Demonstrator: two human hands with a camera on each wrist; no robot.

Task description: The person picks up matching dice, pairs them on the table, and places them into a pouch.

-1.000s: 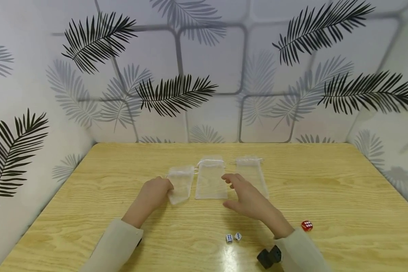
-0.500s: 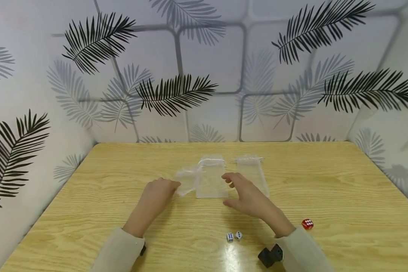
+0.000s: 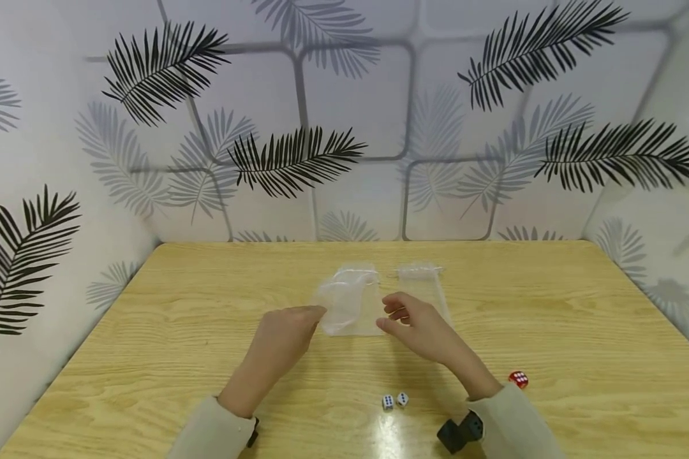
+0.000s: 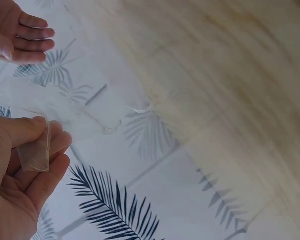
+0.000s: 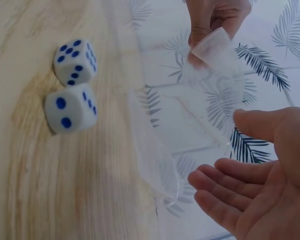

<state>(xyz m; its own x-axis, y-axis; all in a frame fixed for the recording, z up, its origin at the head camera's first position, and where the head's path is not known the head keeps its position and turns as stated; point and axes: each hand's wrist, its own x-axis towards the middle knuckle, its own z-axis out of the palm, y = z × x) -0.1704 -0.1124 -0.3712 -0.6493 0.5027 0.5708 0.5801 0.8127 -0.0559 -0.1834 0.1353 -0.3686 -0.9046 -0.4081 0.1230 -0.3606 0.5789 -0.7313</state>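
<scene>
Sheer bag (image 3: 342,311), corner pinched in left hand (image 3: 289,326), right hand (image 3: 420,325) near it, thumb wide from fingers

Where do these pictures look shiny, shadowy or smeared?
Head view: white glare on the table, below the two white dice, and a faint shadow beside the right forearm. Left wrist view: table grain blurred, the sheer bag washed out against the pale wall. Right wrist view: table grain soft, dice sharper.

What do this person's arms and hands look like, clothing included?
Left hand and right hand: bare, no gloves. Left sleeve and right sleeve: plain, pale cream. A blocky black device shows beside the right one, a small dark piece beside the left.
</scene>
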